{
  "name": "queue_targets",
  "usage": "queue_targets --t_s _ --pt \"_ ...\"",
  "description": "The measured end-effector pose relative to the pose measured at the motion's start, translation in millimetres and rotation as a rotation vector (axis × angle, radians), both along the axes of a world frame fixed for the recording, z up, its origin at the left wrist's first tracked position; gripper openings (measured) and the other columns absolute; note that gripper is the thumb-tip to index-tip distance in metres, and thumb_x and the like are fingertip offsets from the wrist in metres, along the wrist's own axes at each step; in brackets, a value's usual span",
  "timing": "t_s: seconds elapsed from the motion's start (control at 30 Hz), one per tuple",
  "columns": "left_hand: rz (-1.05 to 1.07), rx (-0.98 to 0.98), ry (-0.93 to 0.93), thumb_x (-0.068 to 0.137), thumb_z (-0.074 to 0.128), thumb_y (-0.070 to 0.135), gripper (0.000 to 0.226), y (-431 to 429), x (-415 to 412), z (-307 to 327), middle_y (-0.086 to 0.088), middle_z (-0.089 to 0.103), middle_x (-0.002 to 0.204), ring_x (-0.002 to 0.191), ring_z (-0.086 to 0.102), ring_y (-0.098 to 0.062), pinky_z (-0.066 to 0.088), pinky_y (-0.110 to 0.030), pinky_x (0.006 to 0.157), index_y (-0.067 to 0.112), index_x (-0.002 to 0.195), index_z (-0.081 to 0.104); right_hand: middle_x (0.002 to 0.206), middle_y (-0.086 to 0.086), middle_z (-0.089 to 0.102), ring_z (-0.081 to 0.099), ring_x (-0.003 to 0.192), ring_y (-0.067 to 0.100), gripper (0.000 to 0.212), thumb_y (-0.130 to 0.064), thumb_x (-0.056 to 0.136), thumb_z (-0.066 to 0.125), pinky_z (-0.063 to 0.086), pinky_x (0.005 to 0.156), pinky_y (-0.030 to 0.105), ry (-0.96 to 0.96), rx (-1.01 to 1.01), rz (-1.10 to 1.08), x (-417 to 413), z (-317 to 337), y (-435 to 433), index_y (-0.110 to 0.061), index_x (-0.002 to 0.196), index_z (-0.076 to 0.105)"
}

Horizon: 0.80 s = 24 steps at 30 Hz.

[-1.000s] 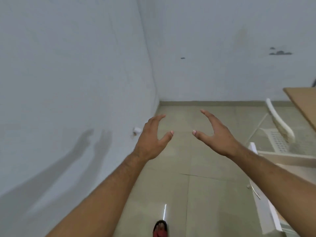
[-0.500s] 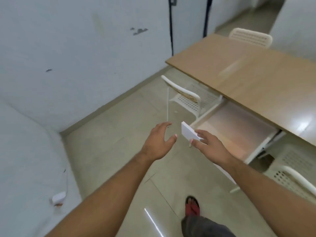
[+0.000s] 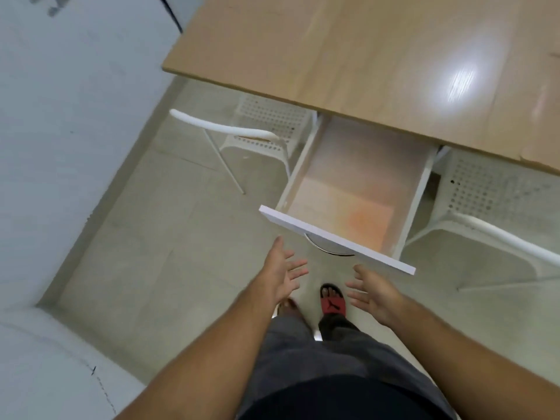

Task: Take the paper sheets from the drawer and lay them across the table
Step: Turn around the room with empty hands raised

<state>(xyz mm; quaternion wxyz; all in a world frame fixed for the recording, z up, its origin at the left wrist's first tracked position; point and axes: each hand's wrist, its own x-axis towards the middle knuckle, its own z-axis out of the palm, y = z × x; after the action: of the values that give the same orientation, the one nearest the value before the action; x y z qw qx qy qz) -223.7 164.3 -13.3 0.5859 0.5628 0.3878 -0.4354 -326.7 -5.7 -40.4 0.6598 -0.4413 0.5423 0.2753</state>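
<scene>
I see the drawer (image 3: 348,189) pulled out under the table (image 3: 348,50). Left hand (image 3: 280,275) and right hand (image 3: 374,294) spread wide, holding nothing, just short of its front.

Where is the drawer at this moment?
In the head view the drawer sits centre-right, pulled open from under the table, between two white chairs, its front just beyond both open hands.

Arms: bare to the frame edge, no sleeves showing
Legs: dark grey trousers (image 3: 327,353)
Foot: red open-toed sandal with black mark (image 3: 332,302)
Torso: black top (image 3: 339,401)
</scene>
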Motion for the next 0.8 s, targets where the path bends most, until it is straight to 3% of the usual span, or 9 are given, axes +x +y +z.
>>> queue_targets --t_s 0.17,0.3,0.43,0.67,0.8 --pt "0.038 -0.038 0.058 0.095 0.027 0.073 0.089 -22.9 50.7 -22.4 -0.025 0.048 0.147 0.135 0.047 -0.039 0.015 -0.054 0.122 0.008 0.155 0.024 0.113 0.012 0.067 0.065 0.101 0.03 0.028 -0.029 0.101 0.051 0.051 0.09 0.04 0.014 0.084 -0.261 21.0 -11.0 -7.3 -0.011 0.122 0.056" --pt "-0.114 -0.041 0.087 0.092 0.034 0.076 0.091 -38.0 84.6 -26.9 -0.026 0.047 0.147 0.134 0.049 -0.038 0.022 -0.052 0.121 0.008 0.153 0.033 0.107 0.011 0.071 0.067 0.093 0.029 0.022 -0.028 0.098 0.053 0.053 0.074 0.037 0.059 0.057 -0.383 46.0 -11.6 -11.7 -0.009 0.105 0.062" --pt "-0.221 -0.054 0.127 0.091 0.035 0.076 0.09 -46.1 111.6 -30.8 -0.026 0.048 0.146 0.128 0.055 -0.036 0.022 -0.049 0.119 0.009 0.153 0.034 0.104 0.011 0.071 0.067 0.086 0.027 0.021 -0.025 0.097 0.053 0.051 0.072 0.035 0.073 0.026 -0.465 67.8 -9.2 -16.5 -0.008 0.106 0.061" --pt "-0.306 -0.058 0.098 0.094 0.032 0.073 0.086 -83.2 160.2 -37.7 -0.021 0.058 0.137 0.124 0.059 -0.033 0.023 -0.05 0.121 0.005 0.147 0.041 0.095 0.008 0.07 0.065 0.081 0.023 0.019 -0.026 0.099 0.052 0.051 0.075 0.035 0.051 -0.05 -0.495 112.4 -6.1 -52.2 -0.01 0.1 0.062" --pt "-0.207 -0.046 0.07 0.091 0.021 0.079 0.098 -113.5 179.4 -42.8 -0.021 0.058 0.138 0.123 0.06 -0.035 0.02 -0.051 0.119 0.007 0.157 0.022 0.095 0.006 0.069 0.066 0.082 0.023 0.016 -0.026 0.098 0.053 0.052 0.08 0.037 0.023 -0.06 -0.45 142.0 -9.3 -84.7 -0.013 0.099 0.062"
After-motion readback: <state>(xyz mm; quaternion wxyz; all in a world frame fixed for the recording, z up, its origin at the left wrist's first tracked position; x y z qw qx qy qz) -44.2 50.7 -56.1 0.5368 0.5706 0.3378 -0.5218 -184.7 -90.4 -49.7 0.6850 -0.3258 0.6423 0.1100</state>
